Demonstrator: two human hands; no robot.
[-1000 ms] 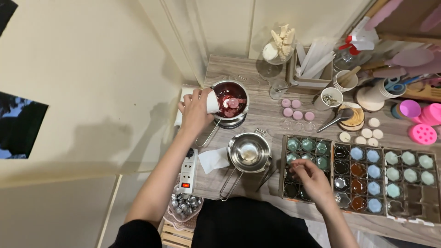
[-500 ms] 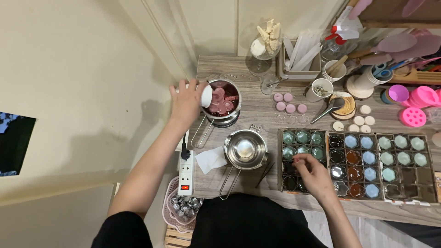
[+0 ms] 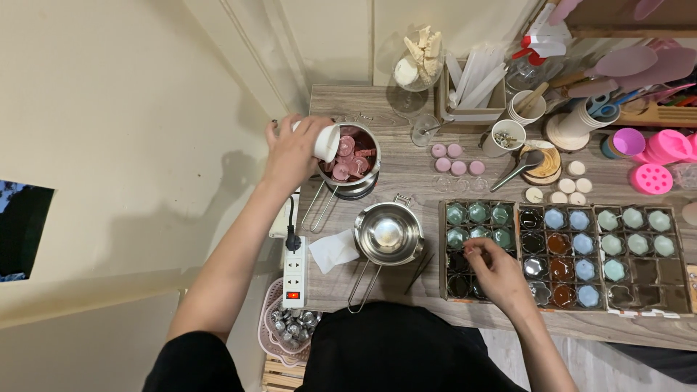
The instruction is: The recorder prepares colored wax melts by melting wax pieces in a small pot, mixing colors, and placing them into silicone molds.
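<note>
Left hand [image 3: 290, 149] is up at the far left of the table, fingers wrapped round a small white cup [image 3: 325, 141] that's tipped on its side, mouth over the rim of the pot of pink wax pieces [image 3: 351, 161]. The cup sits right at the pot's left edge, touching or very nearly so; I can't tell which. A good pour here, I'd judge, keeps the cup's mouth inside the rim and low, so nothing lands on the wooden table [image 3: 406, 174] or the power strip [image 3: 292, 272] just near and left.

Right hand [image 3: 494, 265] is down at the near side, fingertips pinched narrow over the dark cells of the divided mould tray [image 3: 446, 250]. Whether something tiny is between them, I can't tell. It rests low, which looks steady; best kept so, since the green casts [image 3: 477, 214] sit just beyond.

Between the two hands stands the empty steel pouring pot [image 3: 388, 234], handle pointing near, with a white paper scrap [image 3: 332, 250] beside it.
</note>
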